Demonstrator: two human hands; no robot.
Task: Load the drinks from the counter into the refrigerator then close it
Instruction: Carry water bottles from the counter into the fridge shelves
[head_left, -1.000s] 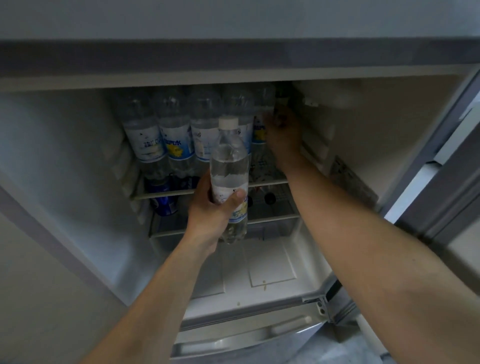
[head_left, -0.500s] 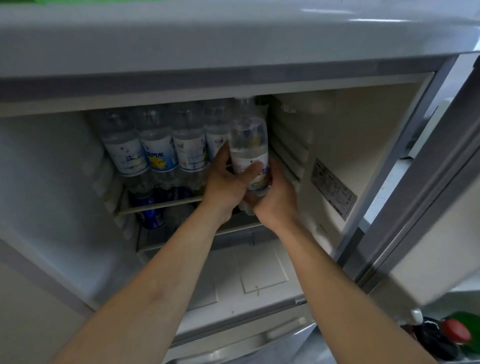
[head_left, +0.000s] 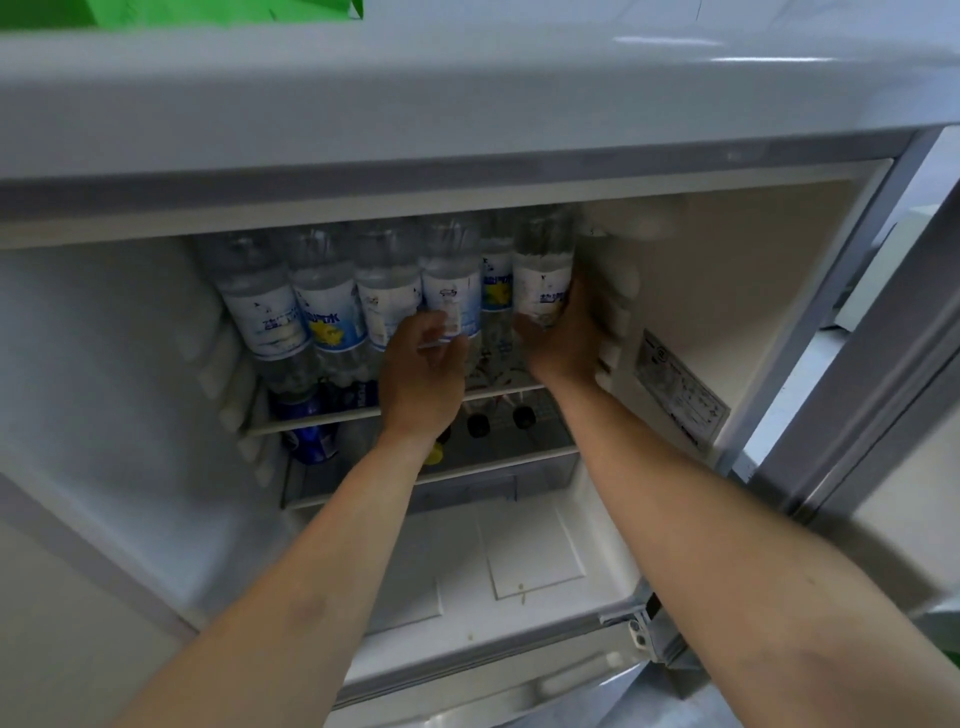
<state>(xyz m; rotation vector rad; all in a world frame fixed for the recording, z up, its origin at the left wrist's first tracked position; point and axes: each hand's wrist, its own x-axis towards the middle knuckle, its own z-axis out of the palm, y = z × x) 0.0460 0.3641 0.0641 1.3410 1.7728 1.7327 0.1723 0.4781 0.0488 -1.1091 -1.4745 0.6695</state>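
Observation:
The refrigerator (head_left: 753, 291) stands open in front of me. Several clear water bottles with white and blue labels stand in a row on its top shelf (head_left: 311, 422). The rightmost water bottle (head_left: 543, 270) stands upright against the right inner wall, and my right hand (head_left: 563, 340) grips its lower part. My left hand (head_left: 423, 374) hovers in front of the neighbouring bottle (head_left: 451, 291), fingers relaxed and blurred, holding nothing.
On the shelf below lie blue cans (head_left: 306, 441) and dark-capped bottles (head_left: 478, 426), plus a yellow cap (head_left: 434, 454). The fridge door (head_left: 893, 364) is swung open at the right. A lower drawer front (head_left: 467, 696) sits under my arms. Something green (head_left: 208, 10) lies on top.
The bottle has gone from both hands in front of the row to the far right of the top shelf. My left hand has let go of it; my right hand still holds it.

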